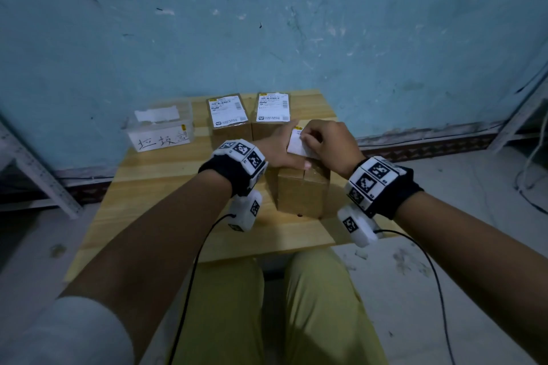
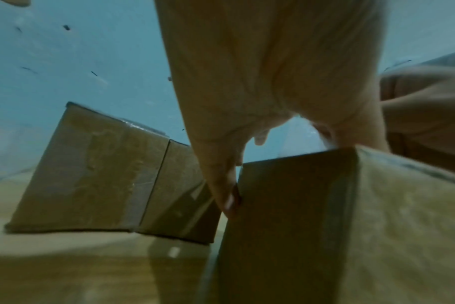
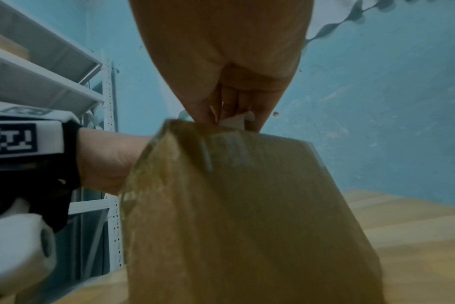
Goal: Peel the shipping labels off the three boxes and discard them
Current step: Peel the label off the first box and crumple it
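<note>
Three brown cardboard boxes stand on a wooden table. The two back boxes each carry a white shipping label on top. My left hand lies over the near box, cupped on its top, one digit pressing down its side. My right hand pinches this box's white label, whose edge stands lifted between the fingertips. The rest of that label is hidden under my hands.
A clear plastic bin with a handwritten paper sign stands at the table's back left, with white paper inside. A blue wall rises right behind the table. Metal shelf frames flank it; cables lie on the floor at right.
</note>
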